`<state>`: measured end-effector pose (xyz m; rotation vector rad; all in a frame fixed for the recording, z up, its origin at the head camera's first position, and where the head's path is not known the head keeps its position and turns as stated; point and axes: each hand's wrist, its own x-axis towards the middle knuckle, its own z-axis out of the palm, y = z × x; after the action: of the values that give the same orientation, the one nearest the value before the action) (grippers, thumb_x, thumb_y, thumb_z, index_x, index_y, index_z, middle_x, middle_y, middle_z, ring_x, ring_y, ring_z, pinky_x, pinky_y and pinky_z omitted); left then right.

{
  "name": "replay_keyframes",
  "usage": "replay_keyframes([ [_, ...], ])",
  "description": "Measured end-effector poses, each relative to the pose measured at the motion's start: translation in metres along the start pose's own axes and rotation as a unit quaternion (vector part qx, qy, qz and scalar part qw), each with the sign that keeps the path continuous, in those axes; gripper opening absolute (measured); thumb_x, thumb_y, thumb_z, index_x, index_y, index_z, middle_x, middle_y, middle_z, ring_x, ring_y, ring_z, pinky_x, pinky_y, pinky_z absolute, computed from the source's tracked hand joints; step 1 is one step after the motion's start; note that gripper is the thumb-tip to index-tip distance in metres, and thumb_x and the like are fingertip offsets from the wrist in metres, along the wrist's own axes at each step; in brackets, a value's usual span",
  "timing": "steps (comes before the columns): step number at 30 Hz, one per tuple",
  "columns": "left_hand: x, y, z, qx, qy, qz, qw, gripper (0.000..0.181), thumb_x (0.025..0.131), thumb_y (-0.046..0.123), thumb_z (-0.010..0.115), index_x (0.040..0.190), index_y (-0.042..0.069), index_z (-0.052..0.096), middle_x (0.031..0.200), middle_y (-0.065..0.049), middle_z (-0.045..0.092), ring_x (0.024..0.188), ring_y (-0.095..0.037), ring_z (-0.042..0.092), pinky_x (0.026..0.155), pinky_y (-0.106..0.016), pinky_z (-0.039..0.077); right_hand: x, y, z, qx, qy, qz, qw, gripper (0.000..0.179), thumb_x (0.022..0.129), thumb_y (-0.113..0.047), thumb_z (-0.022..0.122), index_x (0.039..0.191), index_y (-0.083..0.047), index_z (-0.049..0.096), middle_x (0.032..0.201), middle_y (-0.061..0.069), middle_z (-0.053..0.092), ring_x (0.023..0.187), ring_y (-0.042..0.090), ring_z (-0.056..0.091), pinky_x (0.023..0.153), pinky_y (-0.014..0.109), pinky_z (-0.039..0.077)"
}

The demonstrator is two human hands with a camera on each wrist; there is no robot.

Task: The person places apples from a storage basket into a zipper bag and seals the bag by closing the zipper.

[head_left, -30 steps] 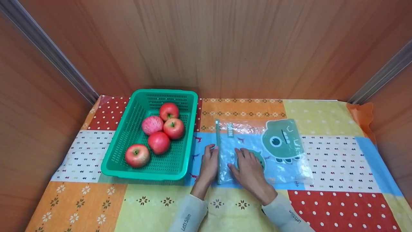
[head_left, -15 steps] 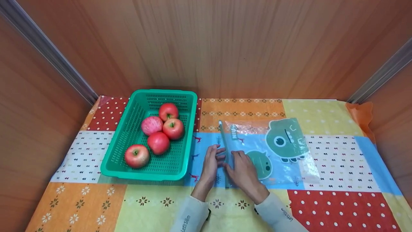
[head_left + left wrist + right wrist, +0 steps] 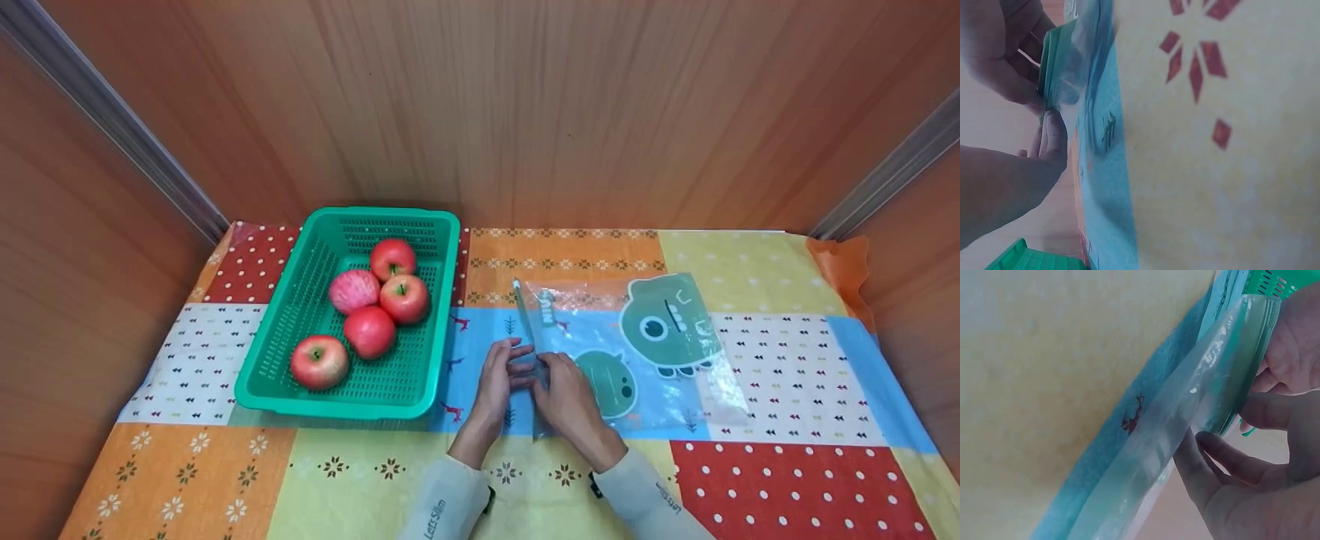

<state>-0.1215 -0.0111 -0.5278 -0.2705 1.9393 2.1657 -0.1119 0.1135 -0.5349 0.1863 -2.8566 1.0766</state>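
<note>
A clear zip bag (image 3: pixel 667 397) with green monster prints lies on the cloth, its green zip edge facing left and lifted near the hands. My right hand (image 3: pixel 571 397) pinches this edge between thumb and fingers, as the right wrist view shows, where the bag's film (image 3: pixel 1185 394) slopes away. My left hand (image 3: pixel 496 386) is on the other side of the zip edge, fingers stretched toward the right hand in the head view. In the left wrist view, its thumb and a finger meet at the lower end of the green zip strip (image 3: pixel 1055 62). Whether the zip is parted cannot be seen.
Left of the hands stands a green plastic basket (image 3: pixel 247 375) holding several red apples (image 3: pixel 371 332). A patchwork cloth (image 3: pixel 360 495) covers the table. Wooden panels (image 3: pixel 525 112) rise at the back and both sides.
My right hand has moved left from the bag's face to its zip edge and now pinches it. The edge has lifted and tilted, and the left hand has shifted slightly right.
</note>
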Motion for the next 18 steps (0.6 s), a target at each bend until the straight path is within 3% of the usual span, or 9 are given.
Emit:
replay_keyframes([
  [7,0.0017,-0.0013,0.0024,-0.004,0.003,-0.007,1.0000,0.046,0.116,0.029,0.031,0.143,-0.003,0.048,0.142,-0.023,0.063,0.119,-0.035,0.067,0.100,-0.047,0.056,0.0036,0.0024,-0.0025,0.038,-0.021,0.036,0.9984,0.027,0.095,0.000,0.071,0.120,0.010,0.069,0.109,0.023,0.071,0.101,0.039,0.070,0.090,0.054,0.057],
  [14,0.0002,0.0007,0.0054,0.008,0.018,-0.052,0.9984,0.042,0.115,0.031,0.038,0.141,0.001,0.049,0.139,-0.018,0.063,0.113,-0.028,0.068,0.092,-0.042,0.060,0.0055,0.0048,-0.0035,0.065,-0.017,0.049,0.9965,0.022,0.095,0.004,0.068,0.116,0.009,0.071,0.108,0.022,0.071,0.101,0.038,0.070,0.090,0.053,0.057],
  [18,-0.0006,-0.0011,0.0067,0.009,0.022,-0.062,0.9978,0.037,0.113,0.028,0.043,0.137,0.002,0.052,0.135,-0.018,0.064,0.108,-0.026,0.069,0.085,-0.040,0.062,0.0062,0.0067,-0.0026,0.070,-0.014,0.049,0.9963,0.020,0.093,0.006,0.067,0.112,0.009,0.073,0.107,0.022,0.073,0.101,0.038,0.071,0.090,0.053,0.058],
])
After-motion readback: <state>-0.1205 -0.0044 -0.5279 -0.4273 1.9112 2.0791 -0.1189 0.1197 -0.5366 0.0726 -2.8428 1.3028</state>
